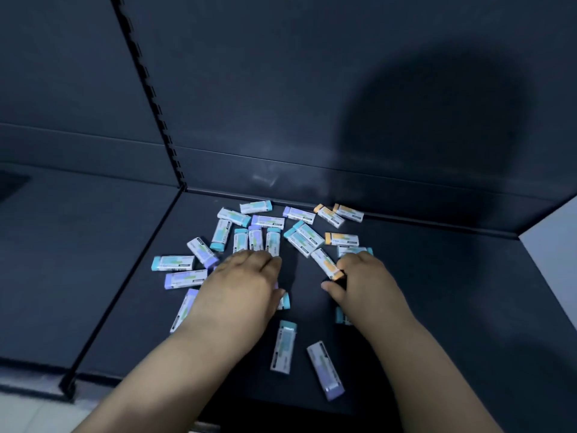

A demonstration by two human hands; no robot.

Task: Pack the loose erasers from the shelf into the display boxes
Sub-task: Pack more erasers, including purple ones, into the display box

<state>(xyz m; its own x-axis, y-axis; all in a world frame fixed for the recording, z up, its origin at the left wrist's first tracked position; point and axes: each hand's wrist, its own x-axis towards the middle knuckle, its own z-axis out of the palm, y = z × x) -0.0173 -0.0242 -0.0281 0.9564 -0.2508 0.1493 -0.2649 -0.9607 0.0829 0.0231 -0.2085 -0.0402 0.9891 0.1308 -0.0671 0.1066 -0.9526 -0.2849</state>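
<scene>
From the head camera, a dark shelf (437,292) carries a loose scatter of erasers (268,221) in white sleeves with teal, purple or orange ends, most lying flat just in front of the shelf's back wall (281,89), with a slotted upright (156,98) running down that wall to the left of the scatter. The left hand (240,289) lies palm down over the left part of the scatter, its fingers (268,260) curled onto erasers beneath; whether they grip one cannot be told. The right hand (365,282), to the right of the scatter's middle, has its fingers pinched on the orange end of an orange-tipped eraser (326,263). Nearer the shelf's front edge, between the two forearms, lie a teal-tipped eraser (283,346) and a purple-tipped eraser (325,370), apart from each other. No display box is in view.
</scene>
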